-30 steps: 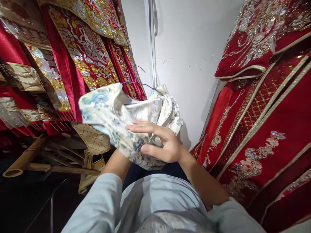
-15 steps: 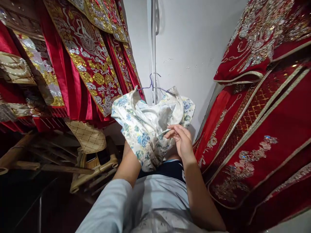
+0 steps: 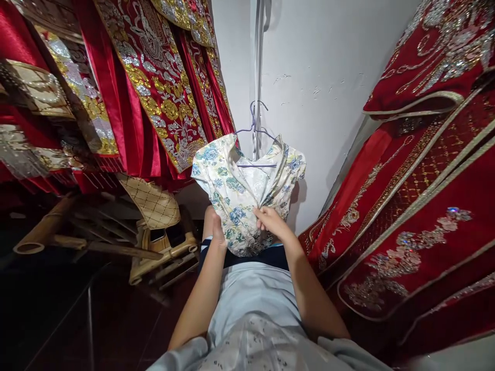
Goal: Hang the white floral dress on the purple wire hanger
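A white short-sleeved blouse (image 3: 216, 183) with blue and green flowers hangs on a thin purple wire hanger (image 3: 253, 123), its V-shaped neckline spread apart. The lower part is bunched near my lap. My right hand (image 3: 271, 222) pinches the front edge of the blouse just below the neckline, thumb and fingers closed together. My left hand (image 3: 218, 233) is at the lower left side of the blouse with its thumb pointing up. The other left fingers are hidden behind the cloth, so their grip does not show.
Red embroidered garments (image 3: 166, 103) with gold and silver sequins hang on the left. More red beaded garments (image 3: 417, 232) hang on the right. A bamboo chair (image 3: 166, 257) stands low at left. Behind the hanger, a metal pole (image 3: 257, 62) runs up the white wall (image 3: 317, 56).
My left hand has come out from under the blouse to its left side. My right hand has moved slightly down and now pinches the front edge. The blouse hangs flatter, its neckline straighter.
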Motion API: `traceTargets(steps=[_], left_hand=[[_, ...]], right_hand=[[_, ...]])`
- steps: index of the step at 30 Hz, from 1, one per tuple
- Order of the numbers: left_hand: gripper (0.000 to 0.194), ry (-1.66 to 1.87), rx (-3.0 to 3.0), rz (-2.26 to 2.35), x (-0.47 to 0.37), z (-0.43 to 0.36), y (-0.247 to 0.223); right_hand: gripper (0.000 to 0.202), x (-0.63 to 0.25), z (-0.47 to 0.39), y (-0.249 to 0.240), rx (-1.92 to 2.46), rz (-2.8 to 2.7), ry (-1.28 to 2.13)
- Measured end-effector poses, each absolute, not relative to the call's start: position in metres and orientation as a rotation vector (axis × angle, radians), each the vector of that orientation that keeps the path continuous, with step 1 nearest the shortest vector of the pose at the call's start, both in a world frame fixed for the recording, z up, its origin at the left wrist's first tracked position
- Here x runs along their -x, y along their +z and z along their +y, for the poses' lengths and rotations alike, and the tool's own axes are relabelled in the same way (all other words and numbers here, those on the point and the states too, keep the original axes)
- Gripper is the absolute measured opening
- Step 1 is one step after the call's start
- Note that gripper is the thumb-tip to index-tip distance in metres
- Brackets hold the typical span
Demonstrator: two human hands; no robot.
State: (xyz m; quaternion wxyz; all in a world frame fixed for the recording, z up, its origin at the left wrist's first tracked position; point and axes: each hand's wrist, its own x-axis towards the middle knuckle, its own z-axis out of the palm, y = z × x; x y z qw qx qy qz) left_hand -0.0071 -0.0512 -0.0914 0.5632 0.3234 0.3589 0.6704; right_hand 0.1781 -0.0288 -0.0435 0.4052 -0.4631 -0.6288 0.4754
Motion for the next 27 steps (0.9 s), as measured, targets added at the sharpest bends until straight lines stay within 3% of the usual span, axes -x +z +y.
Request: traceTargets(steps=[7, 10, 13, 16, 19, 27], left_hand=[[0.054, 1.692, -0.921, 1.223, -0.013, -0.043, -0.082], [0.061, 1.874, -0.963, 1.365, -0.018, -0.05, -0.082], [0.069, 2.068, -1.396, 1.603, -0.031, -0.061, -0.089], [0.045, 1.833, -1.883, 1.5, -0.047, -0.064, -0.096], [0.016, 1.623, -1.91, 1.326, -0.056, -0.059, -0.098], [0.016, 1.492, -1.917, 1.362, -0.046, -0.053, -0.101]], right_hand=[[0.024, -0.18, -0.025, -0.047, 1.109, -1.628, 1.143], [0.024, -0.183, -0.028, -0.048, 1.098, -1.585, 1.11], [0.024, -0.181, -0.032, -0.049, 1.071, -1.537, 1.119], [0.023, -0.176, -0.034, -0.049, 1.024, -1.48, 1.173], [0.026, -0.17, -0.036, -0.047, 0.982, -1.39, 1.252], [0.038, -0.162, -0.033, -0.031, 0.905, -1.123, 1.425]])
